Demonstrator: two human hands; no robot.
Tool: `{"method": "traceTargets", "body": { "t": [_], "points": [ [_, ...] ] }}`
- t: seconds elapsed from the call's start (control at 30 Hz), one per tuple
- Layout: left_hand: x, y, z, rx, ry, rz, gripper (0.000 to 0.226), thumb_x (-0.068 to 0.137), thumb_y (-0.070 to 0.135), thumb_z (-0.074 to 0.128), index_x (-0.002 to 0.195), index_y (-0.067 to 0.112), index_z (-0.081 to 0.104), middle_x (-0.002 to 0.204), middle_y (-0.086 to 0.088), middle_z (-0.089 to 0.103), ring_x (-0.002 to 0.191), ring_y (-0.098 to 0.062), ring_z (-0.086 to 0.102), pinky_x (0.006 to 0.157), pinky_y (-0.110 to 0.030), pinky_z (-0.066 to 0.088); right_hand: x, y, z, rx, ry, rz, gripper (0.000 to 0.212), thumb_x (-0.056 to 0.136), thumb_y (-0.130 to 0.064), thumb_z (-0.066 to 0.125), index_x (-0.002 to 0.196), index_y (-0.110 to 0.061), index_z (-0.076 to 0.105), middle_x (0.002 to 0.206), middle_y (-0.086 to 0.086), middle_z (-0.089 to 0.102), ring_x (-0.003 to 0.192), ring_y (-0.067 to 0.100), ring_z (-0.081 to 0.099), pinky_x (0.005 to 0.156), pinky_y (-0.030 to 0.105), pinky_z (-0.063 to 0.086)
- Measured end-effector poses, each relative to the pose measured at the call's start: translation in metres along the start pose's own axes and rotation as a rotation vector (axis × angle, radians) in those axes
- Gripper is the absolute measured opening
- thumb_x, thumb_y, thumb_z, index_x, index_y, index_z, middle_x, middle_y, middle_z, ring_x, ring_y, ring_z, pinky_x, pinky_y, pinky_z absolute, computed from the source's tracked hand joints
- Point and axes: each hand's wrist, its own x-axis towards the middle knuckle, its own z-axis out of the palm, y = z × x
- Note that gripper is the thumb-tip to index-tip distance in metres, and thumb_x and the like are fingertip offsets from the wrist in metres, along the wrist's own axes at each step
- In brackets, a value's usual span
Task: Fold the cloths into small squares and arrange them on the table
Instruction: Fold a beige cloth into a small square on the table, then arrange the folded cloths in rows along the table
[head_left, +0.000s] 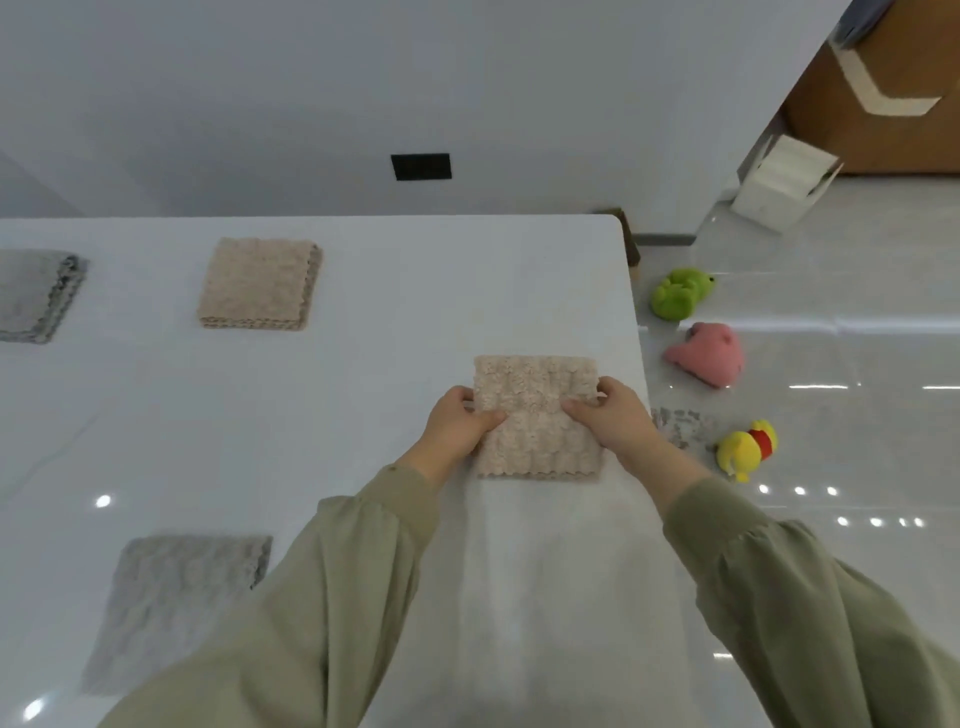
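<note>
A folded beige cloth square (537, 415) lies near the right edge of the white table (363, 415). My left hand (460, 423) grips its left side, thumb on top. My right hand (610, 415) grips its right side the same way. Another folded beige square (258, 283) lies at the back of the table. A folded grey square (36, 293) sits at the far left, cut by the frame. A third folded grey square (176, 603) lies near the front left, partly behind my left sleeve.
The table's right edge runs just beside my right hand. On the glossy floor to the right lie a green plush toy (680, 292), a pink one (709, 354) and a yellow-red one (745, 449). A white box (782, 182) stands farther back.
</note>
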Motion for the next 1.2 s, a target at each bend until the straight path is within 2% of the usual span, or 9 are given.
{"method": "traceTargets", "body": {
  "t": [0.13, 0.23, 0.33, 0.5, 0.67, 0.8, 0.9, 1.07, 1.2],
  "points": [
    [0.0, 0.0, 0.016, 0.154, 0.093, 0.101, 0.044, 0.081, 0.025, 0.072, 0.115, 0.018, 0.046, 0.104, 0.0, 0.058, 0.094, -0.019, 0.06, 0.084, -0.037, 0.053, 0.008, 0.011, -0.008, -0.175, 0.061, -0.063, 0.031, 0.086, -0.023, 0.067, 0.105, -0.013, 0.044, 0.087, -0.003, 0.05, 0.082, 0.015, 0.05, 0.053, 0.013, 0.033],
    [-0.001, 0.002, 0.024, 0.275, 0.122, 0.188, 0.044, 0.086, 0.021, 0.065, 0.125, 0.019, 0.043, 0.098, 0.006, 0.058, 0.086, -0.012, 0.059, 0.071, -0.025, 0.049, 0.009, 0.017, -0.005, -0.186, 0.068, -0.059, 0.034, 0.085, -0.022, 0.067, 0.111, -0.013, 0.047, 0.098, -0.003, 0.057, 0.089, 0.015, 0.054, 0.059, 0.014, 0.039],
    [-0.002, 0.003, 0.029, 0.522, 0.152, 0.234, 0.057, 0.089, 0.022, 0.057, 0.139, 0.023, 0.028, 0.099, 0.003, 0.057, 0.089, -0.018, 0.059, 0.072, -0.03, 0.047, 0.008, 0.021, -0.004, -0.152, 0.1, -0.06, 0.059, 0.083, -0.021, 0.067, 0.135, -0.015, 0.039, 0.114, 0.0, 0.057, 0.103, 0.019, 0.058, 0.077, 0.026, 0.047],
    [-0.009, 0.001, 0.039, 1.13, 0.349, 0.502, 0.067, 0.093, 0.033, 0.043, 0.15, 0.02, 0.01, 0.147, -0.01, 0.031, 0.13, -0.031, 0.034, 0.102, -0.042, 0.034, -0.004, 0.025, 0.001, -0.814, 0.35, -0.505, 0.067, 0.087, -0.024, 0.059, 0.145, -0.009, 0.027, 0.144, 0.015, 0.036, 0.133, 0.031, 0.033, 0.11, 0.042, 0.028],
    [-0.011, -0.018, 0.035, 1.325, 0.116, 0.497, 0.058, 0.099, 0.041, 0.021, 0.151, 0.024, 0.002, 0.159, -0.004, -0.006, 0.146, -0.026, -0.008, 0.116, -0.047, 0.001, -0.005, 0.031, 0.013, -1.24, 0.075, -0.509, 0.064, 0.097, -0.042, 0.028, 0.15, -0.014, 0.006, 0.159, 0.008, -0.002, 0.146, 0.025, -0.009, 0.115, 0.047, -0.007],
    [-0.034, -0.03, 0.011, 1.274, 0.153, 0.559, 0.067, 0.088, 0.044, 0.006, 0.151, 0.022, 0.012, 0.159, -0.007, 0.005, 0.146, -0.027, 0.0, 0.116, -0.046, 0.005, -0.017, 0.03, 0.021, -1.229, 0.124, -0.541, 0.067, 0.093, -0.046, 0.019, 0.15, -0.011, 0.012, 0.158, 0.012, 0.003, 0.146, 0.029, -0.004, 0.114, 0.045, -0.008],
    [-0.053, -0.039, -0.019, 1.26, 0.212, 0.581, 0.062, 0.091, 0.039, 0.016, 0.15, 0.017, 0.02, 0.158, -0.01, 0.014, 0.146, -0.028, 0.009, 0.116, -0.047, 0.011, -0.032, 0.025, 0.044, -1.184, 0.124, -0.64, 0.071, 0.089, -0.048, 0.014, 0.147, -0.009, 0.023, 0.157, 0.014, 0.013, 0.145, 0.03, 0.005, 0.115, 0.047, 0.0],
    [-0.078, -0.062, -0.076, 1.154, 0.264, 0.646, 0.057, 0.094, 0.018, 0.046, 0.147, 0.013, 0.027, 0.156, -0.009, 0.02, 0.145, -0.026, 0.014, 0.117, -0.041, 0.009, -0.083, 0.028, 0.104, -0.85, 0.01, -0.733, 0.052, 0.096, -0.028, 0.042, 0.144, -0.015, 0.031, 0.156, 0.002, 0.019, 0.144, 0.013, 0.007, 0.118, 0.033, 0.003],
    [-0.094, -0.096, -0.136, 1.01, 0.298, 0.672, 0.054, 0.088, 0.011, 0.05, 0.141, 0.009, 0.039, 0.15, -0.01, 0.034, 0.139, -0.028, 0.03, 0.114, -0.041, 0.021, -0.124, 0.041, 0.174, -0.533, -0.021, -0.615, 0.047, 0.096, -0.022, 0.046, 0.141, -0.017, 0.036, 0.151, -0.006, 0.027, 0.135, -0.003, 0.017, 0.112, 0.018, 0.014]
  ]
}}
